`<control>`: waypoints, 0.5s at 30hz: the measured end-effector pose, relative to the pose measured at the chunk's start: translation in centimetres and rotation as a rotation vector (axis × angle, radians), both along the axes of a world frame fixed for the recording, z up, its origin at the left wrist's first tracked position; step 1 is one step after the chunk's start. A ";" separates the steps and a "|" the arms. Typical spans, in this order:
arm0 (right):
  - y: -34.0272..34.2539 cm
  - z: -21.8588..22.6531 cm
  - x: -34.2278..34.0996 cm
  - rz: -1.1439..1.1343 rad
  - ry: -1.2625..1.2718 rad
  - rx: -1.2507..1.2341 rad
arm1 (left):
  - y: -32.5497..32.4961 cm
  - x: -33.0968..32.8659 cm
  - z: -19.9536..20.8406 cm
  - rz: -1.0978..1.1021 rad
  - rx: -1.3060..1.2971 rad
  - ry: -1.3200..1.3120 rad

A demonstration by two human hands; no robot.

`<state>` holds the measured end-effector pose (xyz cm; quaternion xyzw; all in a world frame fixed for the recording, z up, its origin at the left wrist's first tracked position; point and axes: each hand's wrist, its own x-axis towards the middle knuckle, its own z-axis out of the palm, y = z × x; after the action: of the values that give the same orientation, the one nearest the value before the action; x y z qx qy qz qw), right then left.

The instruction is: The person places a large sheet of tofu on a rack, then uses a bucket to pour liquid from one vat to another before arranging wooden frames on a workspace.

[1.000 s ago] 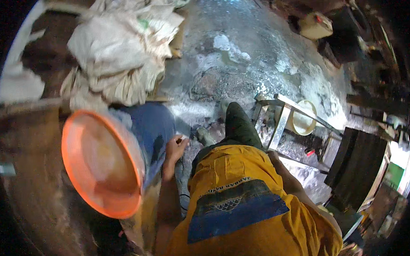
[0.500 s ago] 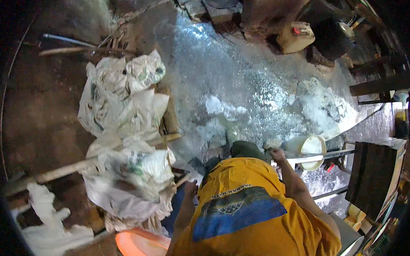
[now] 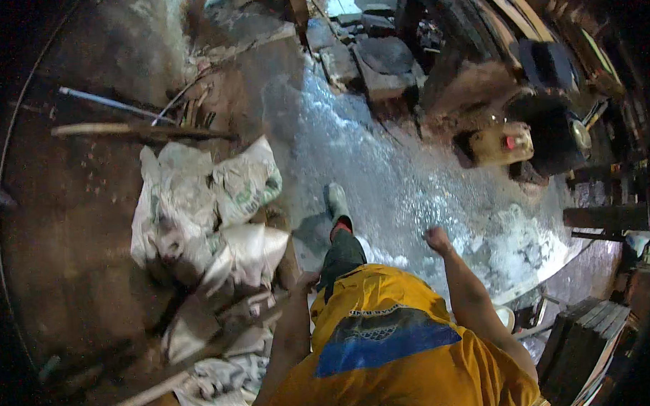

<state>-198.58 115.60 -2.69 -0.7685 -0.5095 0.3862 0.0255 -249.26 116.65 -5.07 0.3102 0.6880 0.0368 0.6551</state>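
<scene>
My right hand (image 3: 436,240) hangs out in front over the wet floor (image 3: 403,171), its fingers curled in and nothing showing in them. Close beside my left thigh is my left hand (image 3: 306,281), dim and blurred, so its fingers cannot be read. Ahead of me one leg is stretched forward in dark trousers, with a pale boot (image 3: 335,200) on the floor. To the left of my left hand lie crumpled white sacks (image 3: 251,248), apart from it as far as I can see.
More white sacks (image 3: 174,179) are heaped at the left, near wooden sticks (image 3: 136,128). A yellowish jerrycan (image 3: 496,144) with a red cap and a dark round container (image 3: 552,139) stand far right. Stacked dark boards (image 3: 580,344) and a pale bucket (image 3: 506,317) are at the near right.
I have moved forward; sacks, bucket and boards slid back toward the lower edge. A boot has come out in front. My right hand has moved away from the pale bar by the bucket.
</scene>
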 end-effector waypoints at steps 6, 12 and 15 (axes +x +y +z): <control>6.6 -1.3 -0.6 -0.004 -0.125 -0.410 | 20.7 0.6 4.4 -0.077 -0.110 0.057; 21.1 -1.4 -0.6 -0.184 -0.061 -0.327 | 42.8 1.8 6.8 -0.276 -0.179 0.325; 30.7 1.0 -1.6 -0.303 0.238 -0.321 | 52.9 2.2 5.3 -0.257 -0.183 0.276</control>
<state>-200.17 146.30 -1.69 -0.7794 -0.3141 0.5417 0.0206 -247.01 169.56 0.24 0.3367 0.7265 -0.1526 0.5792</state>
